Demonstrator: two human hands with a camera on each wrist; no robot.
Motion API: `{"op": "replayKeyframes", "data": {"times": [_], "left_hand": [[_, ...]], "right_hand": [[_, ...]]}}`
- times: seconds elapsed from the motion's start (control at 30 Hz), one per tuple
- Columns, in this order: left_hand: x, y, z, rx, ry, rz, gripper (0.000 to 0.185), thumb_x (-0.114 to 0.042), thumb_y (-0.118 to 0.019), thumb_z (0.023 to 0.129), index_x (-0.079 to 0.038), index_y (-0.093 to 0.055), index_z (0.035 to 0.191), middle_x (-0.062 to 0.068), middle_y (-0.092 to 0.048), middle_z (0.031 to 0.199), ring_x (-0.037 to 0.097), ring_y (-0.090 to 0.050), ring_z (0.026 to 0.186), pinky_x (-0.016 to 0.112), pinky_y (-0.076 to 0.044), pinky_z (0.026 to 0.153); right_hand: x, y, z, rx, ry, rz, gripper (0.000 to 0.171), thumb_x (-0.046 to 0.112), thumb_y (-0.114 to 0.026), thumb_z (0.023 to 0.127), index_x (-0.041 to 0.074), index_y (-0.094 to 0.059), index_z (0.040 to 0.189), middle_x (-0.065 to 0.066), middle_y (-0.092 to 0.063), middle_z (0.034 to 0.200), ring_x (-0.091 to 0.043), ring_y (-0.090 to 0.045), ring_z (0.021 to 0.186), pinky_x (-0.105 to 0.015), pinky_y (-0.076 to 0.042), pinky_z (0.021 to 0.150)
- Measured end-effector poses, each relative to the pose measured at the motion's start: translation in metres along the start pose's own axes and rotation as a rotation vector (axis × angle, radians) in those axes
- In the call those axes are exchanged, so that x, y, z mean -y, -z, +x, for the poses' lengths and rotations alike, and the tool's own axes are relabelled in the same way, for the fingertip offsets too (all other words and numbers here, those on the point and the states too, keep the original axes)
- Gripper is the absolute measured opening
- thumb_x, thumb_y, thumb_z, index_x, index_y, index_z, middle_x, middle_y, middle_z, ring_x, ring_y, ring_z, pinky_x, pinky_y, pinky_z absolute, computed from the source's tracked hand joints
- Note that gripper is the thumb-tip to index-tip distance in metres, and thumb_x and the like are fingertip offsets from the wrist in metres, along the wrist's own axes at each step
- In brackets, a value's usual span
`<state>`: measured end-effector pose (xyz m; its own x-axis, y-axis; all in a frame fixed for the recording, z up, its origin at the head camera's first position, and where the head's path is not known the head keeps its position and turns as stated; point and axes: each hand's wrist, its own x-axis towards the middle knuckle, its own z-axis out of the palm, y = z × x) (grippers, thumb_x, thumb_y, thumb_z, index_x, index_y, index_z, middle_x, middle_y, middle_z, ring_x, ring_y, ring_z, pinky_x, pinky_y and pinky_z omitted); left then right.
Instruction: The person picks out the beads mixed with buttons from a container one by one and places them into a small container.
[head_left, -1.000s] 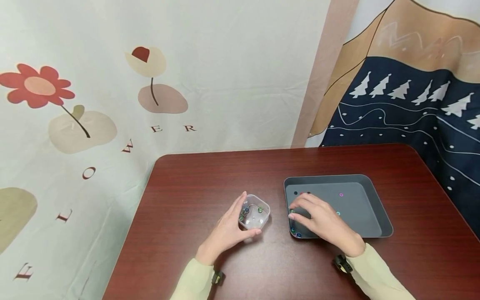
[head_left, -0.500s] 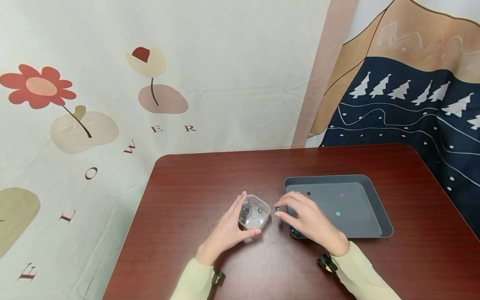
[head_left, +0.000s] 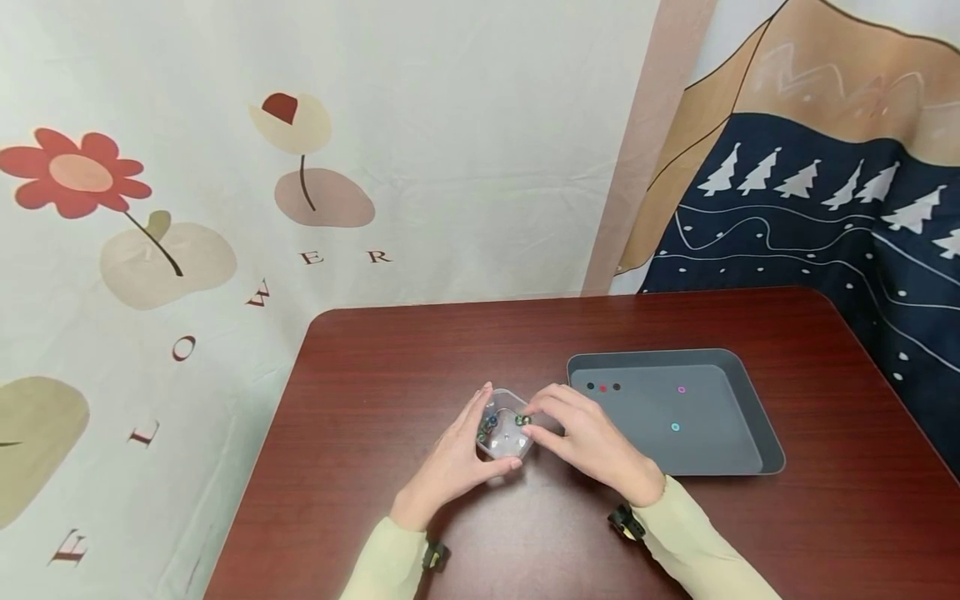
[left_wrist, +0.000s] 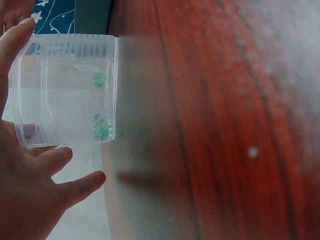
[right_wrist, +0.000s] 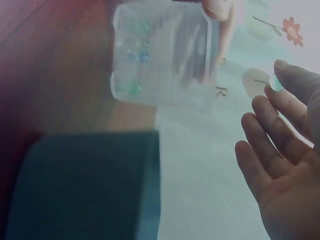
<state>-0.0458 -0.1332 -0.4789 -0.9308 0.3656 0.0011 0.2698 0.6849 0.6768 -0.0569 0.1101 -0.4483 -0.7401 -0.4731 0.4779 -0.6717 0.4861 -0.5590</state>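
A clear plastic box [head_left: 512, 452] stands on the table, with my left hand [head_left: 450, 471] gripping its left side between thumb and fingers. Several green and blue glass marbles lie inside; a green marble [left_wrist: 99, 80] shows through the wall in the left wrist view. Over the box's right rim, my right hand [head_left: 596, 437] pinches one marble [right_wrist: 276, 82] between thumb and index finger. Its other fingers are spread loosely in the right wrist view.
To the right lies a grey tray [head_left: 720, 450] with a few small coloured dots on its bottom: a pink ring [head_left: 681, 389], a cyan ring [head_left: 675, 427] and dark and red ones at the left. My right hand hides the tray's near left corner.
My right hand has lifted a marble from the tray's left side and carried it left to above the box. The left hand and the box have stayed in place.
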Motion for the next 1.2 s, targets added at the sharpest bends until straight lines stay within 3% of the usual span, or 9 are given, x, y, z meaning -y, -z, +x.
{"op": "replayKeyframes", "data": {"times": [0.3, 0.7, 0.97, 1.2], "left_hand": [[0.0, 0.0, 0.001, -0.003, -0.002, 0.012, 0.113, -0.056, -0.083, 0.081, -0.016, -0.021, 0.167, 0.001, -0.023, 0.171, 0.027, -0.036, 0.15, 0.056, -0.038, 0.115], [-0.001, 0.0, 0.0, 0.009, -0.008, 0.004, 0.112, -0.05, -0.084, 0.083, -0.014, -0.02, 0.167, 0.003, -0.021, 0.171, 0.027, -0.033, 0.152, 0.055, -0.036, 0.116], [-0.001, -0.001, 0.001, -0.001, -0.019, 0.008, 0.112, -0.049, -0.085, 0.083, -0.015, -0.02, 0.167, 0.005, -0.022, 0.171, 0.026, -0.032, 0.152, 0.054, -0.035, 0.118], [0.0, -0.001, 0.002, 0.004, -0.013, 0.029, 0.112, -0.052, -0.084, 0.082, -0.014, -0.021, 0.167, 0.002, -0.022, 0.171, 0.024, -0.032, 0.152, 0.051, -0.033, 0.119]], "right_hand": [[-0.001, -0.02, 0.004, 0.02, 0.066, -0.027, 0.018, 0.018, -0.083, 0.09, 0.011, -0.077, 0.104, 0.005, -0.068, 0.108, -0.011, -0.063, 0.1, -0.029, -0.056, 0.082], [-0.005, -0.029, 0.0, 0.037, 0.073, -0.054, 0.027, 0.019, -0.083, 0.09, 0.01, -0.077, 0.115, 0.002, -0.067, 0.118, -0.014, -0.063, 0.11, -0.033, -0.056, 0.09], [-0.007, -0.011, -0.01, -0.007, 0.051, -0.026, 0.027, 0.019, -0.081, 0.092, 0.016, -0.075, 0.118, 0.007, -0.067, 0.122, -0.01, -0.062, 0.114, -0.033, -0.054, 0.095], [-0.014, 0.02, -0.019, -0.075, 0.003, -0.058, 0.043, 0.017, -0.085, 0.087, 0.012, -0.072, 0.128, -0.002, -0.068, 0.133, -0.021, -0.063, 0.124, -0.043, -0.052, 0.101]]}}
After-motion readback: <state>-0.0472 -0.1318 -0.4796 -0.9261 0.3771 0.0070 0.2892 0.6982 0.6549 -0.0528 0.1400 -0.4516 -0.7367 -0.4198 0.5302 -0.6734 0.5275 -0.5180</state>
